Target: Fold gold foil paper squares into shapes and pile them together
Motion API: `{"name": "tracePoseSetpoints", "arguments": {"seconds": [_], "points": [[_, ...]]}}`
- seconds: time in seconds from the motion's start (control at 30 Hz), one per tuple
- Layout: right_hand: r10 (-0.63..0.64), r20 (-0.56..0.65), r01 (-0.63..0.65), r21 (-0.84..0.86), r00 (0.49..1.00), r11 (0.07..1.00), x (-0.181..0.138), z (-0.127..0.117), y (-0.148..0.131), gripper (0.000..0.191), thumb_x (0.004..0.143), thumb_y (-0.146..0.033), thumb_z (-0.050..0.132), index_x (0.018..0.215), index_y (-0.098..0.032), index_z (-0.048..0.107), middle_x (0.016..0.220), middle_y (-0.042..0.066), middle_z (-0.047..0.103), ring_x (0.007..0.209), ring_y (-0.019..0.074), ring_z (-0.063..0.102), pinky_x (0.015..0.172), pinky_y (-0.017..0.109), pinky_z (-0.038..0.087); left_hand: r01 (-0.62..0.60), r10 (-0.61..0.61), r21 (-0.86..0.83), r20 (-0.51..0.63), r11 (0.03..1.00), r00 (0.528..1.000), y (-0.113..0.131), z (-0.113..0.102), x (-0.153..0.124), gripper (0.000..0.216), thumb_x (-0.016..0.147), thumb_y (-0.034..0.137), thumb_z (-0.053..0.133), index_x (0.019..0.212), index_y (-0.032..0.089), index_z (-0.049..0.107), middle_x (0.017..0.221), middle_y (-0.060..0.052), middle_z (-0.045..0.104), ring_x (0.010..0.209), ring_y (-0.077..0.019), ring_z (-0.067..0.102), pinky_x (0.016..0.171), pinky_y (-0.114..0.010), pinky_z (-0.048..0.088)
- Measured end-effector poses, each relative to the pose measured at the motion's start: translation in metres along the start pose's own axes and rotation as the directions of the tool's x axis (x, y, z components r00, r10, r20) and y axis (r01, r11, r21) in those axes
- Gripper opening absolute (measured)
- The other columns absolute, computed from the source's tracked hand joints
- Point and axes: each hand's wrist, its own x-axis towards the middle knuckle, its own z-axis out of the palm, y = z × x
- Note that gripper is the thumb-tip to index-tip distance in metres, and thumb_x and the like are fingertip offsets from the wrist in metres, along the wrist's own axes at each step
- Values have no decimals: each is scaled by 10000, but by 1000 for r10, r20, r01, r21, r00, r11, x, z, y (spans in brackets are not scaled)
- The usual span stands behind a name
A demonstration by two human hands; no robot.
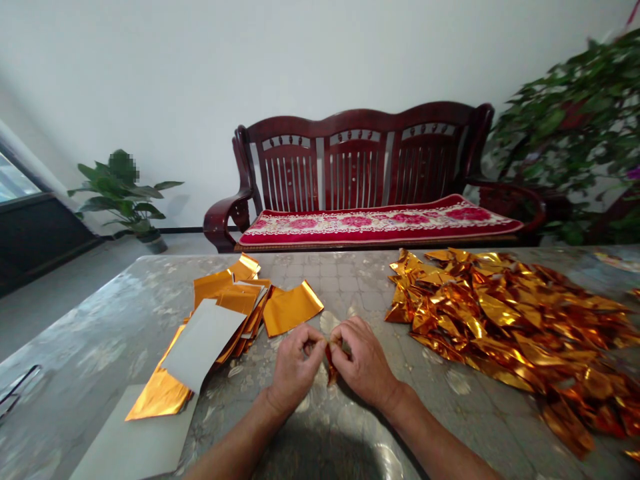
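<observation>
Both hands meet at the middle of the table over a small piece of folded gold foil paper (pixel 331 371). My left hand (pixel 299 360) pinches its upper left side between thumb and forefinger. From the other side my right hand (pixel 361 357) pinches it too, covering much of it, so its full shape is hidden. To the left lies a loose stack of flat gold foil sheets (pixel 233 298), some with the pale back up. One gold sheet (pixel 293 309) sits just beyond my left hand. A large heap of folded gold foil pieces (pixel 493 313) spreads over the right side.
The table (pixel 250 427) has a patterned, glossy cover. A pair of glasses (pixel 19 387) seems to lie at its left edge. Behind stands a dark red wooden bench (pixel 355 157) with a floral seat mat (pixel 370 222). Potted plants (pixel 131 193) flank it.
</observation>
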Motion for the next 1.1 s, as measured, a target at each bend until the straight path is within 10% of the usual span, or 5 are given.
{"name": "tracePoseSetpoints", "arguments": {"seconds": [0.33,0.53,0.67,0.83,1.1], "points": [[210,101,-230,280,972,932,-3,-2,16,79,887,-260,538,886,-221,607,828,-5,618,796,164,565,745,298,426,356,-403,-424,-26,833,915,-9,8,7,226,824,384,593,739,183,530,573,55,535,501,-103,519,519,-210,424],[515,209,-500,685,831,529,-1,14,16,192,746,-314,596,898,-211,542,610,-81,521,483,97,471,456,214,368,447,-498,-585,84,677,863,-9,13,8,309,797,457,636,862,178,519,637,59,547,512,-92,539,469,-178,414],[630,298,-557,789,717,260,1,14,13,275,671,-330,644,889,-204,532,557,-89,537,408,70,425,379,176,319,317,-380,-461,-47,829,924,-6,7,4,276,865,437,562,965,180,551,778,6,613,627,-127,596,566,-238,496],[696,383,-550,835,608,21,5,6,15,348,564,-293,724,834,-198,526,540,-74,567,425,55,456,384,141,363,-122,103,-114,-163,986,981,-7,1,-5,101,888,255,531,938,191,591,855,-18,629,799,-153,612,748,-281,510],[705,385,-576,816,596,41,4,9,11,311,571,-295,711,808,-193,536,548,-66,569,430,66,466,393,167,395,-318,337,127,-170,939,926,-8,8,-3,205,862,202,626,1065,211,603,943,-31,699,870,-170,654,793,-297,521]]}}
